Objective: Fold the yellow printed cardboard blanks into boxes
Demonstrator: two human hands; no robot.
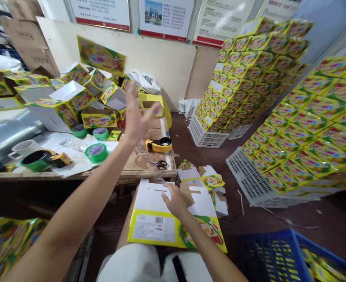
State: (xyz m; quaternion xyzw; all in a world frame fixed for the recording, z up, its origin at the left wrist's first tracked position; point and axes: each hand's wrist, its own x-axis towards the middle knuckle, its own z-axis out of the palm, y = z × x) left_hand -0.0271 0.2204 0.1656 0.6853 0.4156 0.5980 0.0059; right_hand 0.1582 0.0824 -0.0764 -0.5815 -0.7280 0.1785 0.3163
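Observation:
My left hand [139, 115] is raised over the far end of the workbench, fingers spread, with nothing in it. Beyond it, a yellow-green printed box [101, 56] appears above the heap of folded boxes [75, 98]; whether it touches them I cannot tell. Across my lap lies a flattened carton [153, 227], its white flaps facing the bench and its printed panels nearer me. My right hand [176, 200] holds this carton by its flaps, thumb and fingers on the white card near a slot.
On the workbench [137, 162] are a yellow tape dispenser [159, 145], scissors [158, 163], green tape rolls [96, 152] and a mug [24, 149]. More flat cartons [214, 182] lie beyond my lap. Stacked boxes [243, 74] on white crates and a blue crate [278, 254] stand right.

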